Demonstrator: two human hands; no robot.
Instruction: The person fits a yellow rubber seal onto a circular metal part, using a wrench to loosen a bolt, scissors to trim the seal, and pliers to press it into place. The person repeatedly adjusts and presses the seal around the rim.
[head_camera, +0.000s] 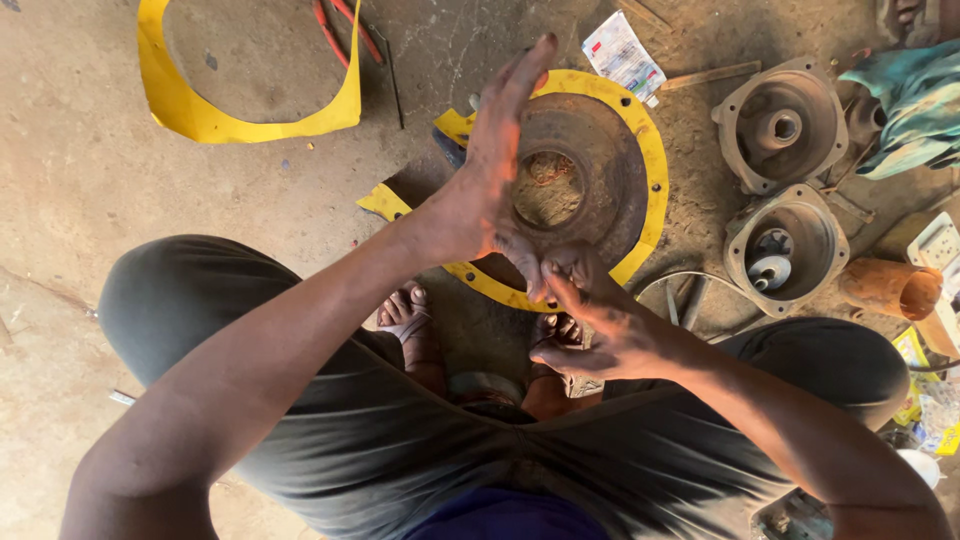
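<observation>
The round rusty metal plate (590, 170) lies on the floor in the middle, just past the person's bare feet (410, 315). It sits on a yellow sheet (652, 165) that follows its round edge like a ring, and it has a big hole in the middle. The left hand (490, 180) is spread flat over the left side of the plate, fingers straight and pointing far. The right hand (590, 325) is at the near edge, fingers curled, and its fingertips seem to pinch the rim or the yellow sheet there; I cannot tell which. The yellow ring looks cut most of the way around, but bits still stick out on the left. To the far left lies the leftover yellow piece (200, 110). To the right stand two grey metal housings (785, 180), an orange tube (890, 288) and a cloth (915, 105). Nothing blocks the hands
</observation>
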